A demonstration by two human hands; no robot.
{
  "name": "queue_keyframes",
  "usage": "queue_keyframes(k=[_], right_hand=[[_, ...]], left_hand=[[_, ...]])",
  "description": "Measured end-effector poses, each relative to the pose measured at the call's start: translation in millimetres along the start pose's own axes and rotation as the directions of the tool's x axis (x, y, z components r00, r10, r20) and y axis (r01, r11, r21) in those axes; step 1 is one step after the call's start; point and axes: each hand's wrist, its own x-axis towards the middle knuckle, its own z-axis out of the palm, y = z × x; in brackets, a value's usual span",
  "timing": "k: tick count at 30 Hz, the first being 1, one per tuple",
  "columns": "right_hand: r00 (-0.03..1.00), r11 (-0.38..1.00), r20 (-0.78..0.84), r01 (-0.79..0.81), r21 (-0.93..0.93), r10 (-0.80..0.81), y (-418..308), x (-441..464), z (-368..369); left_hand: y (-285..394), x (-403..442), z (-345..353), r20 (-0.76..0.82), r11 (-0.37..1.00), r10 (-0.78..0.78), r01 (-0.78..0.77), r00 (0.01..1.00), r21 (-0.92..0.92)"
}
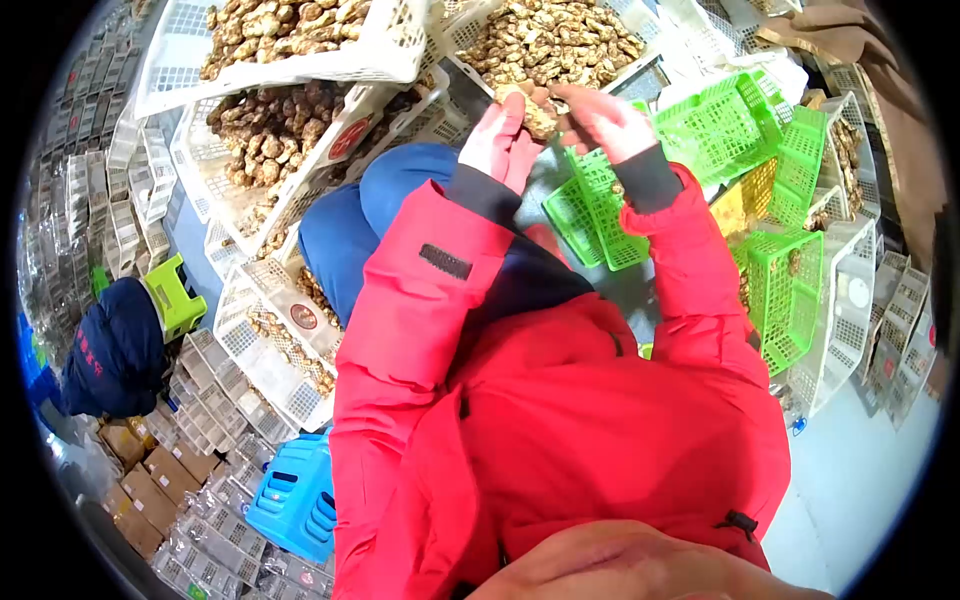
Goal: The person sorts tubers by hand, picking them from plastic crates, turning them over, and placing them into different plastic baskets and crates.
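Note:
A knobbly, tan-brown, root-like piece (538, 118) is up between my two hands, in front of a crate of similar pieces. My left hand (497, 140) is closed around its left side, thumb and fingers pressed on it. My right hand (607, 122) has its fingers curled against the right side, their tips dark. Just beyond the hands, a white crate (648, 62) is heaped with tan-brown knobbly pieces (550, 45). Below my right hand, a green plastic basket (600, 215) sits near my knees. The exact kind of the held piece is unclear.
White crates (385, 60) with knobbly pieces are stacked at my left. More green baskets (725, 125) stand at right, beside a yellow one (745, 195). A blue stool (295, 495) and a lime-green stool (175, 298) with dark cloth (115, 350) lie further left.

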Motion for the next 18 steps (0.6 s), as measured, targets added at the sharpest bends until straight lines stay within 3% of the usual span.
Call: queue_keyframes(k=[2,3,5,6,7,8,11,12,14,16,18], right_hand=[[0.984,0.992,-0.154,0.074,-0.101,-0.089,-3,-3,-4],[0.986,0.987,-0.118,0.098,-0.126,-0.113,1,-4,-13],[0.938,0.905,-0.148,0.247,-0.346,-0.312,12,-5,3],[0.900,0.837,-0.147,0.308,-0.452,-0.410,14,-6,13],[0.863,0.664,-0.030,0.365,-0.653,-0.504,0,-12,25],[0.792,0.522,0.087,0.476,-0.708,-0.604,-2,-6,34],[0.820,0.483,0.032,0.367,-0.795,-0.571,17,3,43],[0.839,0.557,0.006,0.368,-0.745,-0.545,20,4,41],[0.878,0.695,-0.040,0.349,-0.628,-0.477,17,4,40],[0.886,0.720,-0.049,0.340,-0.605,-0.460,14,-1,36],[0.858,0.609,0.042,0.398,-0.686,-0.513,20,-2,32]], left_hand=[[7,-6,3,-0.094,0.999,0.034,-0.036,0.995,-0.016],[9,-7,6,-0.108,0.999,0.039,-0.040,0.993,-0.006],[9,-7,2,-0.104,1.000,-0.002,-0.001,0.995,-0.027],[5,-2,-9,-0.078,0.998,-0.042,0.038,0.996,-0.057],[1,2,-19,-0.053,0.993,-0.082,0.078,0.995,-0.087],[-1,4,-28,-0.012,0.991,-0.112,0.111,0.994,-0.072],[4,3,-27,0.020,0.991,-0.105,0.106,0.994,-0.082],[6,0,-22,0.016,0.992,-0.087,0.088,0.996,-0.095],[18,-6,0,0.033,0.933,-0.128,0.132,0.991,-0.333],[10,-1,-7,0.056,0.938,-0.083,0.097,0.995,-0.332],[7,-2,-5,0.055,0.939,-0.116,0.127,0.992,-0.319]])
